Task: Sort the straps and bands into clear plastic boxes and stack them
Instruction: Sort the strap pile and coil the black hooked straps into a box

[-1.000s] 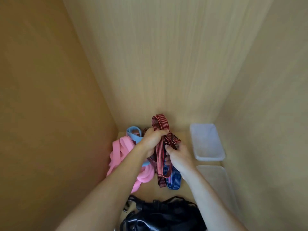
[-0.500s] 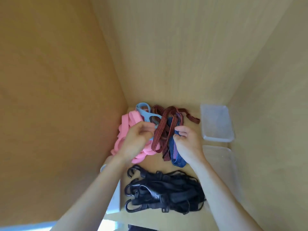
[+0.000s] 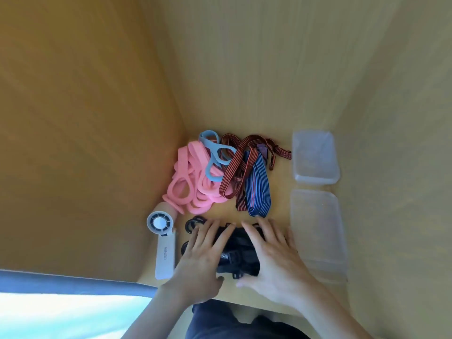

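A bundle of black straps with hooks lies at the near edge of the wooden shelf. My left hand covers its left side and my right hand its right side. Fingers spread over the top, and both thumbs curl in at the near edge, enclosing the bundle. Behind it lie pink bands, a light blue band, a red striped strap and a blue striped strap. Two clear plastic boxes stand on the right, a small one farther back and a larger one nearer.
A white handheld fan lies at the left, by the side wall. Wooden walls close in the shelf on the left, back and right. The shelf's front edge runs just below my wrists.
Both hands let go of the red striped strap, which now lies on the pile, and came back toward me onto the black straps. The view tilted down, showing the fan.
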`<state>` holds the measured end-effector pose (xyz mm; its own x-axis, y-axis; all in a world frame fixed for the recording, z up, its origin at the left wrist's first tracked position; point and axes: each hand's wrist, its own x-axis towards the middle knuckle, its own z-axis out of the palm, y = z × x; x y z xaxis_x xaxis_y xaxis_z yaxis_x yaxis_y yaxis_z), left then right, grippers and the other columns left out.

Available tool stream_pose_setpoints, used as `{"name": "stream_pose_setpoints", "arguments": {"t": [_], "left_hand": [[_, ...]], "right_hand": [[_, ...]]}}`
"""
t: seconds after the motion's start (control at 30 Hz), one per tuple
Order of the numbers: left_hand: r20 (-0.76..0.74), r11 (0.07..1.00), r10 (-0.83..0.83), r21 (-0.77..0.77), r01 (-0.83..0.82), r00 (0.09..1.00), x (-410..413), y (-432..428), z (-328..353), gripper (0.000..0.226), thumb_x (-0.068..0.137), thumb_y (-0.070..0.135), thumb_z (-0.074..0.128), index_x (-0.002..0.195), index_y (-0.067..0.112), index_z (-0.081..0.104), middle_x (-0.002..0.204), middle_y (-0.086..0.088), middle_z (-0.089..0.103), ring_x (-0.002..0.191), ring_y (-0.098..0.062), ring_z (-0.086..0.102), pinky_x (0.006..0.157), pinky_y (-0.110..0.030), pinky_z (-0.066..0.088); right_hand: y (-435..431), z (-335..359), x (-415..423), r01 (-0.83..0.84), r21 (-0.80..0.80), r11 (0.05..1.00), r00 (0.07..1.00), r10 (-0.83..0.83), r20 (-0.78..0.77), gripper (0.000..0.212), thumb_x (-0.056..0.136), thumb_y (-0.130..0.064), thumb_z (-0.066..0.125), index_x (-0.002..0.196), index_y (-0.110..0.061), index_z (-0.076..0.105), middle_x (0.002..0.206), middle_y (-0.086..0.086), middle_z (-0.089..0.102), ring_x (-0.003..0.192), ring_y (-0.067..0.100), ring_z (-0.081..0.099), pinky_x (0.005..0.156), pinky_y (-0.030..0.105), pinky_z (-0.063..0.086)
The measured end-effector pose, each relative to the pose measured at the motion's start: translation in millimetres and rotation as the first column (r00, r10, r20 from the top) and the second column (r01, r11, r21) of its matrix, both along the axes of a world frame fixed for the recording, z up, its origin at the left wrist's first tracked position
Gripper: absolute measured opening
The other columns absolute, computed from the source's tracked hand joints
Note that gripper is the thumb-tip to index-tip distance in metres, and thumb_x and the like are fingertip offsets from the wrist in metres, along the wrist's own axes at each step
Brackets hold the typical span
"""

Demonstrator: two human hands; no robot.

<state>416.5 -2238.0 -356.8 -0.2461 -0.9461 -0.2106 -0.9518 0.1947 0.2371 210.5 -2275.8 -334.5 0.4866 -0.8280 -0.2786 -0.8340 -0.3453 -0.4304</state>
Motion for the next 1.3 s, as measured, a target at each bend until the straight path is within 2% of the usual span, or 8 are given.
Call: {"name": "stream_pose_setpoints", "arguments": {"t": [0.27,0.47,0.6,0.7,0.8,0.97,1.17,1.3], "left_hand": [[0.016,0.996,0.043,-0.078,-0.041,0.999,-5,-17,-26,0.081,0.081,0.05,0.055,0.154,0.036,0.024,0.155,0.007,0.032,0.153,-0.021,0.01,0.124,-0.05,0.015],[0.025,0.994,0.037,-0.099,-0.035,0.999,-6,-50,-17,0.078,0.08,0.06,0.044,0.152,0.033,0.029,0.155,0.008,0.03,0.15,-0.02,0.011,0.122,-0.051,0.016],[0.013,1.0,-0.004,0.018,0.004,1.0,-5,-61,-3,0.091,0.08,0.033,0.063,0.156,0.036,0.013,0.162,0.009,0.01,0.152,-0.019,-0.003,0.125,-0.049,0.007],[-0.23,0.979,0.076,0.202,-0.029,0.97,7,-66,29,0.104,0.069,0.027,0.064,0.154,0.046,0.008,0.163,0.016,0.002,0.151,-0.008,-0.004,0.124,-0.033,0.005],[-0.459,0.948,0.317,0.167,-0.27,0.83,34,-92,75,0.066,0.074,0.028,0.06,0.134,0.047,0.043,0.134,0.013,0.048,0.123,-0.01,0.05,0.095,-0.002,0.035],[0.026,0.87,0.47,0.153,-0.469,0.882,85,-154,95,0.028,0.079,0.028,0.065,0.107,0.021,0.062,0.099,0.0,0.07,0.086,-0.023,0.068,0.08,-0.039,0.06],[0.013,0.722,0.57,0.469,-0.509,0.821,80,-184,42,0.107,0.079,0.06,0.073,0.158,0.023,0.011,0.161,-0.005,0.032,0.137,-0.031,0.045,0.107,-0.042,0.045],[-0.103,0.741,0.626,0.388,-0.549,0.773,76,-189,28,0.115,0.055,0.076,0.076,0.146,0.027,0.026,0.147,-0.005,0.049,0.118,-0.031,0.06,0.101,-0.049,0.051]], "right_hand": [[0,-46,10,0.017,-0.203,0.979,0.987,-0.049,-0.155,0.103,0.064,-0.062,0.081,0.151,-0.03,0.034,0.147,0.005,0.043,0.13,0.034,0.045,0.107,0.062,0.035],[-24,-46,15,0.066,-0.23,0.971,0.98,-0.106,-0.166,0.096,0.078,-0.061,0.07,0.156,-0.035,0.021,0.153,0.0,0.034,0.135,0.029,0.036,0.111,0.057,0.029],[-31,-45,19,0.107,-0.209,0.972,0.975,-0.144,-0.171,0.096,0.082,-0.064,0.065,0.156,-0.039,0.01,0.156,-0.003,0.024,0.14,0.026,0.029,0.115,0.055,0.022],[-30,-46,19,0.112,-0.217,0.97,0.974,-0.151,-0.17,0.096,0.08,-0.064,0.066,0.157,-0.038,0.013,0.156,-0.003,0.027,0.139,0.027,0.031,0.115,0.055,0.024],[-30,-45,19,0.114,-0.205,0.972,0.971,-0.152,-0.183,0.096,0.081,-0.065,0.064,0.157,-0.038,0.012,0.156,-0.004,0.026,0.14,0.026,0.03,0.115,0.054,0.023],[-29,-41,22,0.125,-0.197,0.972,0.973,-0.159,-0.169,0.095,0.081,-0.067,0.062,0.158,-0.039,0.013,0.156,-0.006,0.026,0.14,0.025,0.03,0.115,0.052,0.021],[-27,-35,21,0.136,-0.198,0.971,0.974,-0.168,-0.152,0.092,0.076,-0.063,0.071,0.155,-0.036,0.031,0.15,-0.003,0.041,0.135,0.028,0.041,0.112,0.053,0.026],[-26,-32,21,0.125,-0.182,0.975,0.977,-0.153,-0.147,0.093,0.074,-0.063,0.072,0.154,-0.036,0.033,0.147,-0.004,0.042,0.134,0.027,0.042,0.112,0.053,0.026]]}}
